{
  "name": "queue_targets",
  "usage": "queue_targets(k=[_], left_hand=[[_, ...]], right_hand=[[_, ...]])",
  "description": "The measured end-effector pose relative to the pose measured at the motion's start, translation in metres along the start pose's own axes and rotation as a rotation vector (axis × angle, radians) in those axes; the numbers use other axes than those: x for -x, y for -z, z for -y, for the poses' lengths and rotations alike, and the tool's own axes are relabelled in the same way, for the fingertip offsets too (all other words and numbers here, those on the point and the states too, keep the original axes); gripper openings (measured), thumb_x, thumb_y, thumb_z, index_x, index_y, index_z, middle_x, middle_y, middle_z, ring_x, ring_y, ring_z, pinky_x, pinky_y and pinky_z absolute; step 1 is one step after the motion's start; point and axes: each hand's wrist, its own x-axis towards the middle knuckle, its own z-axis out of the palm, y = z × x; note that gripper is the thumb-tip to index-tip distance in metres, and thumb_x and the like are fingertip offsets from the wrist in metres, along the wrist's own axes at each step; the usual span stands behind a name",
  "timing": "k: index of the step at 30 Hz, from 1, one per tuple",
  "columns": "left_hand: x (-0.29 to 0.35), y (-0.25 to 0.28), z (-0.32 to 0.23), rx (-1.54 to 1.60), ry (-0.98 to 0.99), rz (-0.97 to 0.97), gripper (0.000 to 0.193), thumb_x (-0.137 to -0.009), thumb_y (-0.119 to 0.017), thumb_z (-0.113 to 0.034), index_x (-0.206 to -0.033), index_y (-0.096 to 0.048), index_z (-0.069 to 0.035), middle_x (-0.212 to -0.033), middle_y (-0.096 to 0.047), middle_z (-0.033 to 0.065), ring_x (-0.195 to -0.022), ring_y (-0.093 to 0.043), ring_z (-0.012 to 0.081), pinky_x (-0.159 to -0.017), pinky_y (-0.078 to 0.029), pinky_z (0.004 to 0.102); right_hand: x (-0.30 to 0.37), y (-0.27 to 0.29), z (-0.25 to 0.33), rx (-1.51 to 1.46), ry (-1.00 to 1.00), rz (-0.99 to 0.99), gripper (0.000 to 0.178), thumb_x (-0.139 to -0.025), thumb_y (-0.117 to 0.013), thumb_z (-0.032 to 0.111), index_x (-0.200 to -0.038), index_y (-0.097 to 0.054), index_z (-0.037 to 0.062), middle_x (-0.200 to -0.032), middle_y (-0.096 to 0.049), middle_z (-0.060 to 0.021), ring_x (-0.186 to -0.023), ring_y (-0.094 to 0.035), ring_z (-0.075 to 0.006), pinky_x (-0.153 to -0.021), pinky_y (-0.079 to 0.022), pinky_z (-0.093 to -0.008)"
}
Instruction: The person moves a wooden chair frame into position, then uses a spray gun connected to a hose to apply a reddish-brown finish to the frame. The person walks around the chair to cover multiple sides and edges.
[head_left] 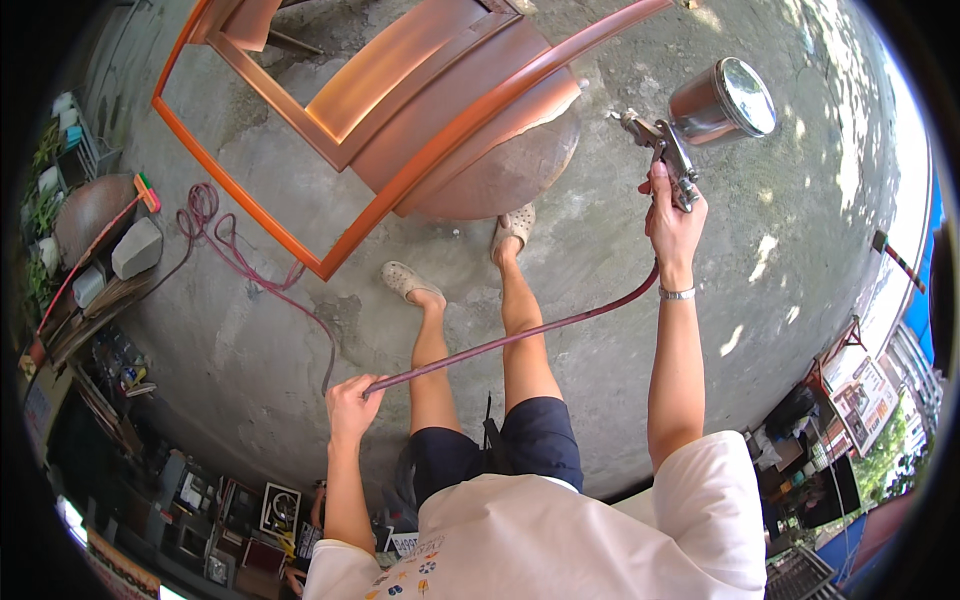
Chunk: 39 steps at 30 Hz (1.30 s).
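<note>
R hand point(677, 222) is wrapped round the handle of a spray gun point(672, 150), fingers closed, hold looks firm; can't tell if the trigger's pulled; gun is on the far right, held up over the floor point(255, 335), nozzle end pointing left twd the panels, apart from them; shiny metal cup point(722, 101) sits on the gun's far right side, tilted; dark red hose point(510, 341) runs from by the R hand down & left across the person's legs to the L hand point(353, 408); L hand is shut in a fist round the hose, near left; hose carries on past it to loose coils point(203, 205) on the floor, far left.

Orange frame point(345, 245) & copper-coloured panels point(445, 95) stand far, left of the gun & approx centre; frame is nearer than most of the panels; dull rounded part point(500, 165) at their near right end, just beyond the shoes point(402, 280).

Person has a pale shirt point(570, 530), dark shorts point(540, 440) & a band point(677, 294) on the R wrist; grey block point(137, 248) at left w/ other clutter; sunlit patches on the floor, right side.
</note>
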Motion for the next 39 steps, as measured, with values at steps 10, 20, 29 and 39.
queue_targets(k=[10,20,29,39], left_hand=[[0.065,0.04,0.116,-0.052,-0.023,-0.081,0.015,-0.078,-0.081,-0.013,-0.077,-0.07,-0.002,-0.067,-0.064,0.0115,-0.053,-0.058,0.0262,-0.05,-0.042,0.0357],[0.116,0.064,0.211,-0.091,0.037,-0.168,0.022,-0.081,-0.08,-0.02,-0.073,-0.067,-0.004,-0.063,-0.059,0.0109,-0.054,-0.056,0.0304,-0.05,-0.041,0.0393],[0.14,0.072,0.25,-0.072,0.059,-0.234,0.025,-0.08,-0.08,-0.021,-0.07,-0.064,-0.005,-0.062,-0.057,0.0107,-0.055,-0.056,0.0327,-0.051,-0.041,0.0414],[0.14,0.07,0.239,-0.021,0.065,-0.274,0.024,-0.08,-0.08,-0.019,-0.07,-0.065,-0.004,-0.063,-0.058,0.0118,-0.056,-0.056,0.0326,-0.052,-0.042,0.0409]], right_hand=[[0.167,-0.091,0.011,0.042,0.067,0.168,0.023,-0.095,-0.069,0.019,-0.088,-0.068,-0.0033,-0.066,-0.064,-0.0038,-0.06,-0.056,-0.0083,-0.057,-0.045,-0.0255],[0.299,-0.172,0.023,0.079,0.179,0.372,0.02,-0.09,-0.073,0.017,-0.085,-0.066,-0.002,-0.062,-0.051,-0.0079,-0.052,-0.045,-0.0161,-0.051,-0.037,-0.0318],[0.358,-0.218,0.084,0.133,0.218,0.706,0.018,-0.089,-0.073,0.015,-0.092,-0.067,-0.0021,-0.072,-0.06,-0.0131,-0.062,-0.059,-0.0275,-0.06,-0.046,-0.0356],[0.324,-0.239,0.128,0.288,0.154,0.563,0.031,-0.092,-0.071,0.023,-0.08,-0.063,-0.0032,-0.059,-0.058,-0.0164,-0.052,-0.058,-0.0325,-0.054,-0.045,-0.0369]])
